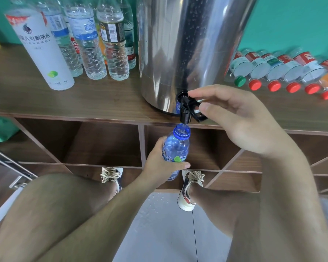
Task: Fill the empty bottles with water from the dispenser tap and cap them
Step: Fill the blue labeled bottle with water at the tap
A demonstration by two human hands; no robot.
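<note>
Glossy steel dispenser (pixel 187 44) (wood-grain shelf (pixel 83 99))

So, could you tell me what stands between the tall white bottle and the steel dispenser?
Several upright clear water bottles stand there in a cluster, as the head view shows.

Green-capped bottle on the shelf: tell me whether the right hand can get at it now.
Likely yes: nothing lies between the right hand and the green-capped bottle, but its fingers must first release the tap lever.

dispenser (pixel 187 44): top cut off | blue bottle (pixel 175 146): lower part partly hidden
</note>
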